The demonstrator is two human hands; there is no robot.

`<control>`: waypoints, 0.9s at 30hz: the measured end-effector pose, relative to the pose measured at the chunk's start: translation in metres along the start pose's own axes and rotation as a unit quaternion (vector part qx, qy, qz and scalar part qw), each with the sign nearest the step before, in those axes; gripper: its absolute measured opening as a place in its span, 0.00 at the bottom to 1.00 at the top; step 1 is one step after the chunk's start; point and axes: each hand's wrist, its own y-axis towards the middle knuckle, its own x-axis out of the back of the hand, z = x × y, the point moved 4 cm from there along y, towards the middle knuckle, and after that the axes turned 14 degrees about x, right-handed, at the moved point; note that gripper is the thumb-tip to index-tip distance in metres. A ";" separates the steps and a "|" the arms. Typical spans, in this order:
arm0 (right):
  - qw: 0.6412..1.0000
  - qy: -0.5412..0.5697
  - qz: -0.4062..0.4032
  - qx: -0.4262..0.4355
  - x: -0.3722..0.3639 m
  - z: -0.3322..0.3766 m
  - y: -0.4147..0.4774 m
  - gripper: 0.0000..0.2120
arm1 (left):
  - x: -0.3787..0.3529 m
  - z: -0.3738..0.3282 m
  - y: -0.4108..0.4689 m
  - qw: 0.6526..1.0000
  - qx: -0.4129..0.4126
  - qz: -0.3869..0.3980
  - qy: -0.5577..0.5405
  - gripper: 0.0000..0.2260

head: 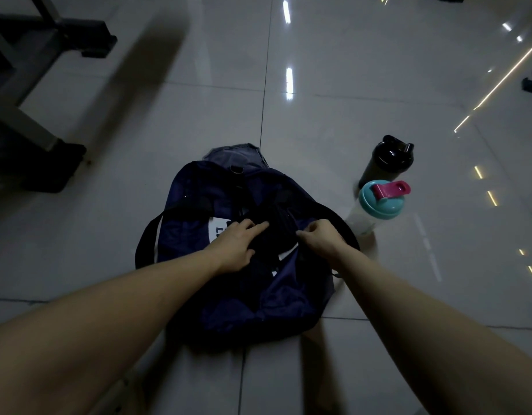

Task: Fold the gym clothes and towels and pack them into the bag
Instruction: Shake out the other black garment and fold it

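Both bare forearms reach from the bottom edge toward a navy duffel bag lying on the tiled floor. At the bag's open top, the left hand grips a black garment, fingers laid over it and thumb beneath. The right hand has curled fingers at the garment's other side; in the dim light I cannot tell whether it holds anything. Grey cloth shows behind the bag. Just right stand a teal-lidded shaker bottle and a black shaker bottle.
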 end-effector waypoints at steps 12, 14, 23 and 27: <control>0.994 0.106 0.008 -0.018 0.050 0.022 -0.026 0.06 | -0.002 -0.005 0.002 0.998 -0.012 0.012 0.059 0.33; 0.997 0.076 -0.006 -0.023 0.059 0.019 -0.025 0.06 | -0.004 -0.010 0.002 0.995 -0.018 0.019 0.099 0.33; 0.984 -0.162 -0.068 0.043 0.027 0.040 -0.013 0.12 | -0.015 -0.014 -0.003 0.994 0.029 0.042 0.100 0.26; 0.993 -0.094 -0.065 0.022 0.037 0.030 -0.009 0.08 | -0.026 -0.019 0.002 0.990 0.038 0.099 0.097 0.27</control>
